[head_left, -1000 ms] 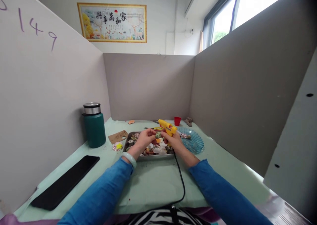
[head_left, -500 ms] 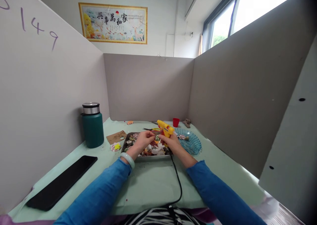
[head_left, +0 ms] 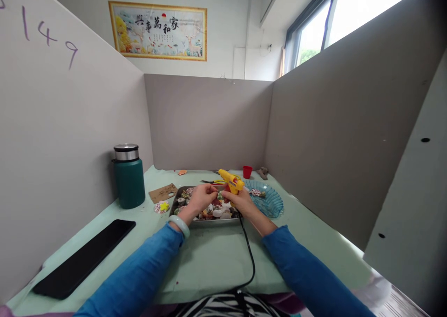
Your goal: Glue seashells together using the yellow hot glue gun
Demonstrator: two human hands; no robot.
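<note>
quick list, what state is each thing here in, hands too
Yellow glue gun, held in the right grip; on or off unclear
Left grip, pinching posture; contents unclear
Black cord, slack, curved
Metal tray, filled with small pieces
Blue plate, bearing a small item
Green flask, upright, capped
Red cup, upright
Black slab, lying flat

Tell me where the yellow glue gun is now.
In the head view, the glue gun is in the right hand, just right of centre, near the metal tray and left of the blue plate.
</note>
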